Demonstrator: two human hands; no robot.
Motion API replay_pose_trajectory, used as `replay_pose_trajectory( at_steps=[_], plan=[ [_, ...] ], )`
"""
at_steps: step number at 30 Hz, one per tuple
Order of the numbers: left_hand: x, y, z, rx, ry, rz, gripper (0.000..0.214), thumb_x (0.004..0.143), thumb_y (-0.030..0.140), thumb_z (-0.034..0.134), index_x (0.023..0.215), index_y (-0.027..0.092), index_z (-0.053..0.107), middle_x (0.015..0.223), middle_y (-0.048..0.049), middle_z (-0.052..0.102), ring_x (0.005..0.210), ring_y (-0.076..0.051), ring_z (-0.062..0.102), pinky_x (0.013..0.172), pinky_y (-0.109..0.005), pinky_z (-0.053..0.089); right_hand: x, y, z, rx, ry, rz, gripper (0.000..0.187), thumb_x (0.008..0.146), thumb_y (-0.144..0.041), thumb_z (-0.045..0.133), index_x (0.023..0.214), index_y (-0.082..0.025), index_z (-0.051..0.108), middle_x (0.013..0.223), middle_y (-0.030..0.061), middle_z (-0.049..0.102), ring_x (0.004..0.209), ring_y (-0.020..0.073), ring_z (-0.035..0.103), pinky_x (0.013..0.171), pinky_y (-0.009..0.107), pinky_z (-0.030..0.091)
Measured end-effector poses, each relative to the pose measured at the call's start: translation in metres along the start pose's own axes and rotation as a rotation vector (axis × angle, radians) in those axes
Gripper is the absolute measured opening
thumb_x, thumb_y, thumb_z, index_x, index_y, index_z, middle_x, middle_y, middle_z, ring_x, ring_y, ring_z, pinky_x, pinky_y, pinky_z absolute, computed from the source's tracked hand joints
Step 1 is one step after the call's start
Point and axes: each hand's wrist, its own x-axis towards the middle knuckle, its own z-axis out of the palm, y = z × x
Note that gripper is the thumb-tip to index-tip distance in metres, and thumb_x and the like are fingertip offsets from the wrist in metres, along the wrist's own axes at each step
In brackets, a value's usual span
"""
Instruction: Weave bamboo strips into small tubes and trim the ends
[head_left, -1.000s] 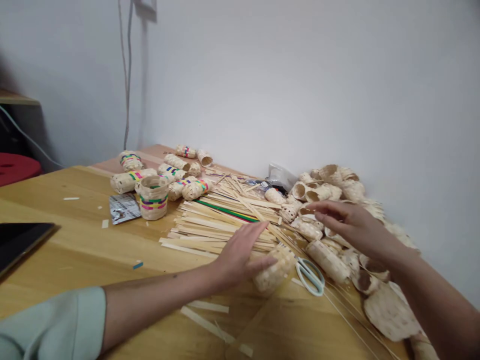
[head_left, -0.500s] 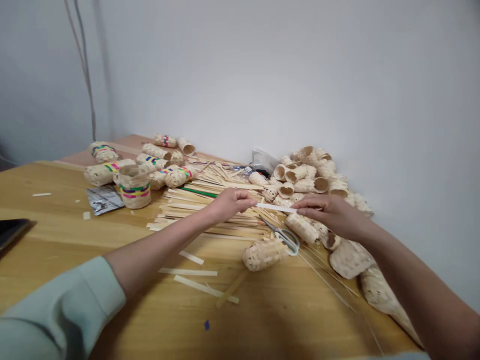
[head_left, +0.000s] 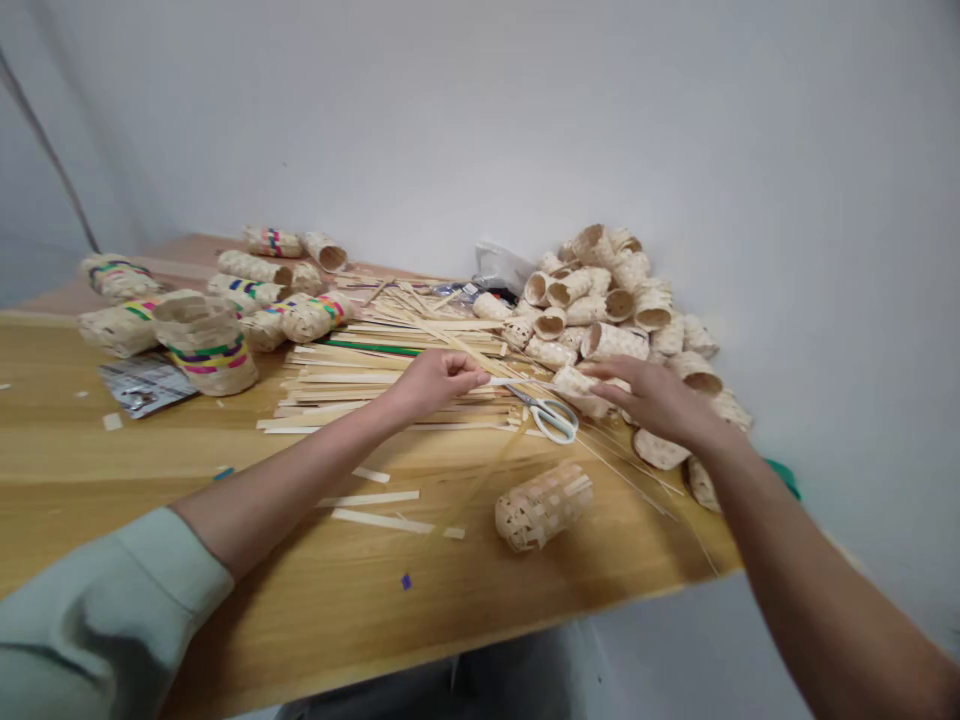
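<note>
My left hand (head_left: pixel 444 382) is closed in a pinch on a pale bamboo strip (head_left: pixel 511 381), which points right above the scissors. My right hand (head_left: pixel 656 395) is beyond the strip's far end, thumb and fingers apart, in front of woven bamboo tubes (head_left: pixel 579 390). Beneath the strip lie the scissors (head_left: pixel 553 420) with pale handles. Nearer me, a single woven bamboo tube (head_left: pixel 541 507) rests on its side on the wooden table (head_left: pixel 465 610), apart from both hands.
Many bamboo strips (head_left: pixel 337 405) are spread behind my left forearm. A pile of woven tubes (head_left: pixel 592 285) leans toward the wall at right. Colour-banded baskets (head_left: pixel 210 345) and a silvery packet (head_left: pixel 142 385) occupy the left side. Cut strips (head_left: pixel 382 518) lie in front.
The view has shifted, showing more of the table's front edge. My right hand's fingers have parted from the strip's right end; my left hand still pinches it.
</note>
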Motion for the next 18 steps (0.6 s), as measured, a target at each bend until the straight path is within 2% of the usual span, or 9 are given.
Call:
replay_pose_trajectory(
  at_steps=[2, 3, 5, 7, 9, 11, 14, 16, 18],
  plan=[
    [0.0, 0.002, 0.018, 0.029, -0.047, 0.026, 0.029, 0.072, 0.04, 0.062, 0.064, 0.013, 0.059, 0.056, 0.0041, 0.048, 0.053, -0.007, 0.038, 0.052, -0.02, 0.026, -0.001, -0.022, 0.024, 0.184, -0.003, -0.058, 0.042, 0.091, -0.042, 0.044, 0.127, -0.024, 0.057, 0.126, 0.0045, 0.062, 0.113, 0.0223, 0.057, 0.096, 0.034, 0.042],
    [0.002, 0.004, 0.026, 0.041, -0.058, 0.044, 0.027, 0.073, 0.038, 0.06, 0.065, 0.013, 0.06, 0.056, 0.0039, 0.049, 0.054, -0.007, 0.039, 0.052, -0.02, 0.027, 0.0, -0.033, 0.036, 0.296, 0.013, -0.099, 0.044, 0.091, -0.041, 0.044, 0.131, -0.024, 0.053, 0.127, 0.0037, 0.061, 0.115, 0.0219, 0.056, 0.097, 0.035, 0.042],
    [0.005, 0.008, 0.04, 0.056, -0.042, 0.084, 0.024, 0.076, 0.033, 0.057, 0.064, 0.013, 0.06, 0.057, 0.0037, 0.05, 0.055, -0.008, 0.039, 0.054, -0.021, 0.028, 0.003, -0.047, 0.055, 0.422, 0.089, -0.139, 0.042, 0.091, -0.038, 0.046, 0.129, -0.025, 0.056, 0.126, 0.0021, 0.062, 0.117, 0.0219, 0.056, 0.098, 0.035, 0.042],
    [0.007, 0.011, 0.048, 0.065, 0.01, 0.122, 0.023, 0.079, 0.031, 0.053, 0.07, 0.012, 0.062, 0.059, 0.0033, 0.051, 0.056, -0.008, 0.041, 0.055, -0.021, 0.03, 0.004, -0.048, 0.064, 0.505, 0.156, -0.081, 0.037, 0.088, -0.035, 0.049, 0.121, -0.024, 0.063, 0.112, 0.0016, 0.069, 0.103, 0.0207, 0.062, 0.089, 0.034, 0.047],
    [0.004, 0.014, 0.052, 0.096, 0.046, 0.143, 0.026, 0.082, 0.034, 0.052, 0.087, 0.013, 0.065, 0.064, 0.0026, 0.053, 0.058, -0.009, 0.044, 0.057, -0.022, 0.032, 0.001, -0.035, 0.061, 0.575, 0.184, -0.006, 0.034, 0.086, -0.034, 0.052, 0.113, -0.022, 0.067, 0.091, 0.0011, 0.072, 0.08, 0.0169, 0.066, 0.074, 0.03, 0.051],
    [-0.004, 0.015, 0.054, 0.186, 0.017, 0.149, 0.035, 0.084, 0.04, 0.052, 0.105, 0.015, 0.062, 0.07, 0.0016, 0.057, 0.062, -0.011, 0.049, 0.058, -0.022, 0.034, -0.005, -0.014, 0.052, 0.674, 0.218, 0.074, 0.033, 0.084, -0.034, 0.054, 0.111, -0.02, 0.067, 0.077, -0.0005, 0.068, 0.061, 0.0125, 0.061, 0.061, 0.027, 0.05],
    [-0.022, 0.014, 0.063, 0.386, -0.169, 0.165, 0.047, 0.083, 0.053, 0.052, 0.116, 0.021, 0.059, 0.089, -0.0022, 0.065, 0.077, -0.016, 0.057, 0.065, -0.025, 0.039, -0.018, 0.013, 0.04, 0.855, 0.354, 0.196, 0.033, 0.08, -0.035, 0.058, 0.109, -0.02, 0.061, 0.07, -0.0032, 0.063, 0.05, 0.009, 0.054, 0.05, 0.023, 0.047],
    [-0.032, 0.011, 0.073, 0.51, -0.306, 0.172, 0.06, 0.076, 0.061, 0.056, 0.122, 0.023, 0.055, 0.107, -0.006, 0.065, 0.092, -0.023, 0.06, 0.075, -0.029, 0.042, -0.026, 0.024, 0.036, 0.931, 0.443, 0.264, 0.028, 0.075, -0.034, 0.063, 0.1, -0.021, 0.057, 0.068, -0.004, 0.062, 0.049, 0.0082, 0.052, 0.045, 0.02, 0.044],
    [-0.036, 0.007, 0.083, 0.607, -0.388, 0.14, 0.073, 0.068, 0.062, 0.063, 0.128, 0.022, 0.05, 0.117, -0.0097, 0.063, 0.104, -0.029, 0.059, 0.083, -0.032, 0.043, -0.033, 0.028, 0.034, 0.96, 0.466, 0.315, 0.025, 0.071, -0.032, 0.066, 0.09, -0.021, 0.054, 0.069, -0.0027, 0.064, 0.051, 0.0082, 0.051, 0.042, 0.018, 0.041]
  ],
)
